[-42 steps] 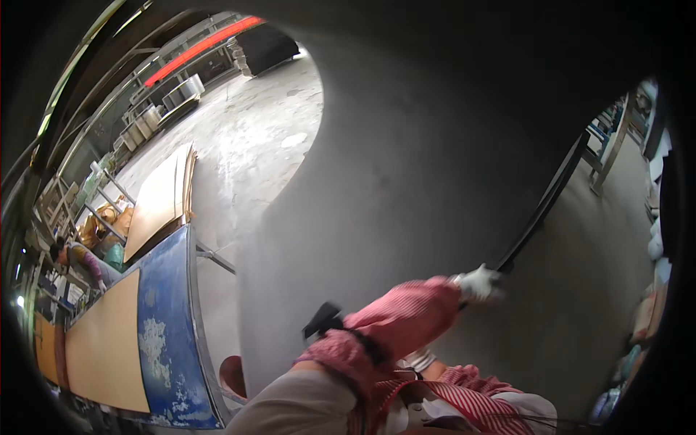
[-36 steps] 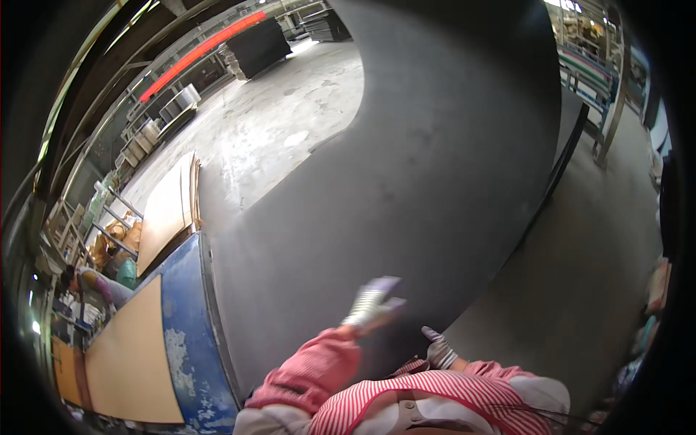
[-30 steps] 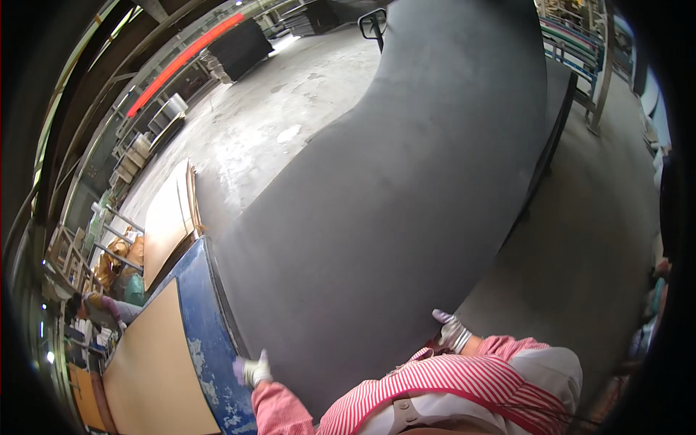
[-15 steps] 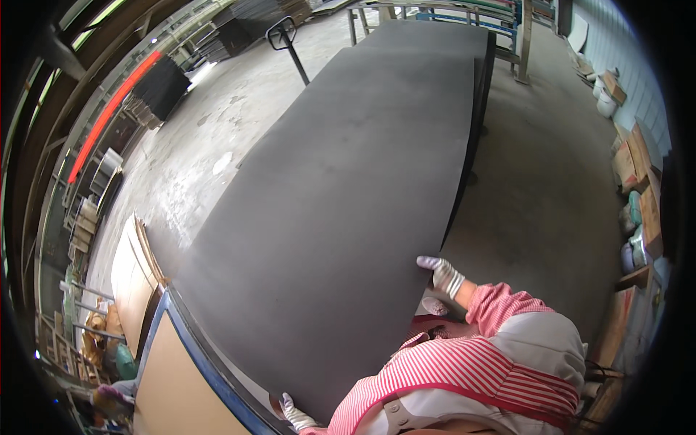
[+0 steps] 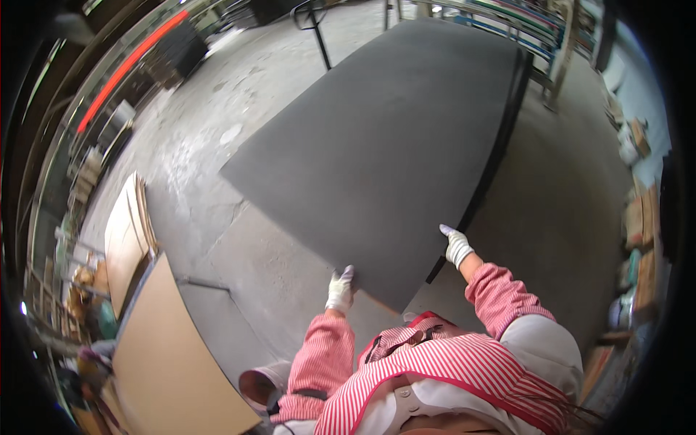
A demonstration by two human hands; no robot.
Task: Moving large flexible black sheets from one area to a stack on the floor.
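Note:
A large dark grey sheet (image 5: 362, 145) stretches away from me on a stack of similar dark sheets (image 5: 500, 152). My left hand (image 5: 339, 291), in a pale glove, grips its near edge, thumb on top and fingers mostly hidden beneath. At the right edge, close to the near corner, my right hand (image 5: 457, 246) holds the same sheet, also gloved, with its thumb over the surface. The sheet's near corner points toward my striped apron (image 5: 435, 362).
A tan board (image 5: 170, 355) lies at lower left, beside several leaning thin brown sheets (image 5: 127, 232). A pallet jack handle (image 5: 315, 29) stands beyond the stack. Metal racking (image 5: 558, 43) rises behind it. Boxes (image 5: 641, 217) line the right wall. A round bin-like object (image 5: 257, 388) is near my left forearm.
The sheet's near edge has shifted away from the tan board, toward the stack, uncovering floor between them. My left hand has moved forward and right with it; my right hand has moved slightly forward.

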